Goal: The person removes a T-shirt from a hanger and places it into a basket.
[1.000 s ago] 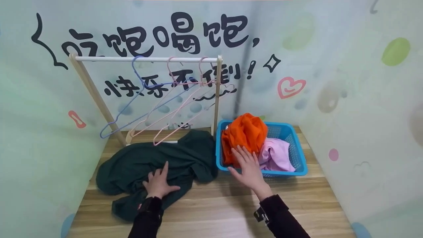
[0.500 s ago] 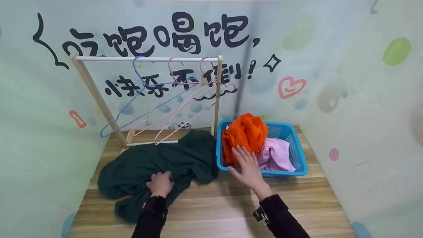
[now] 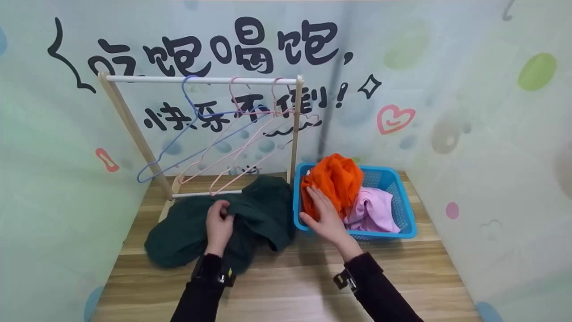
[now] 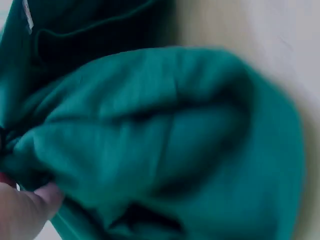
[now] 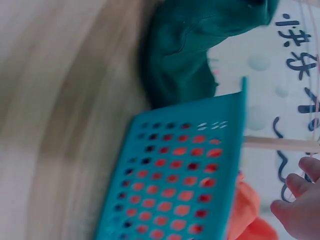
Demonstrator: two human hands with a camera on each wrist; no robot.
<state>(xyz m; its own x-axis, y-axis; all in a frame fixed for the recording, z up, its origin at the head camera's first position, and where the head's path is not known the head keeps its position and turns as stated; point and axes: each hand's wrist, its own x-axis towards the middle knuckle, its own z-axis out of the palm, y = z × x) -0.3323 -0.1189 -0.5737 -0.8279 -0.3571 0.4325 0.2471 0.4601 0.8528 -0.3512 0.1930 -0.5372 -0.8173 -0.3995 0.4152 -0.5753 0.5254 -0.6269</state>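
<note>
A dark green garment (image 3: 250,214) lies bunched on the wooden table (image 3: 290,286), left of a blue basket (image 3: 404,210). My left hand (image 3: 219,226) grips a fold of it and lifts it a little; up close the green cloth (image 4: 160,145) fills the left wrist view, with a fingertip (image 4: 47,192) at its lower left edge. My right hand (image 3: 324,214) rests with straight fingers on the orange garment (image 3: 337,176) at the basket's front left corner. Beside the orange one lies a pink garment (image 3: 373,210). The right wrist view shows the basket wall (image 5: 185,180), orange cloth (image 5: 247,210) and green cloth (image 5: 185,55).
A small wooden clothes rack (image 3: 201,80) stands at the back left, carrying a blue hanger (image 3: 187,129) and two pink hangers (image 3: 250,134). Printed walls close in the back and both sides. Bare tabletop lies in front of the hands.
My left hand went from lying flat on the green garment to clutching it and pulling it up and back toward the rack. My right hand slid slightly left on the orange garment.
</note>
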